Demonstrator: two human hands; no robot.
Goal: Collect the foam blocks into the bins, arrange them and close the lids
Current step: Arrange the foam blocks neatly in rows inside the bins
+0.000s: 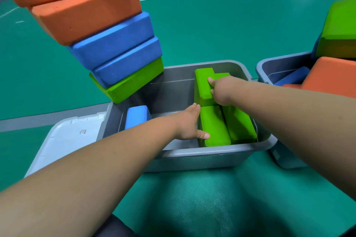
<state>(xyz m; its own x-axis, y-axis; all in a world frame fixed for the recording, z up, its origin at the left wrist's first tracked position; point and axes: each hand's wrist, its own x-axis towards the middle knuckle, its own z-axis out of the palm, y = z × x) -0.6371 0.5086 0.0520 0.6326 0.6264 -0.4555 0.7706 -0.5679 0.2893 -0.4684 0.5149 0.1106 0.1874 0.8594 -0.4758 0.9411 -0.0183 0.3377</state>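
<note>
A grey bin (212, 153) stands on the green floor in front of me. Several green foam blocks stand on edge along its right side. My right hand (221, 90) grips the far green block (202, 84), thumb on its top edge. My left hand (189, 124) presses flat against the left face of the near green block (215, 127), with its thumb on the block's near end. A blue block (137, 115) stands at the bin's left wall.
A leaning stack of orange, blue and green blocks (107, 36) rises at the bin's far left corner. A white lid (65, 140) lies left of the bin. A second grey bin (277, 67) on the right holds orange, blue and green blocks piled above its rim.
</note>
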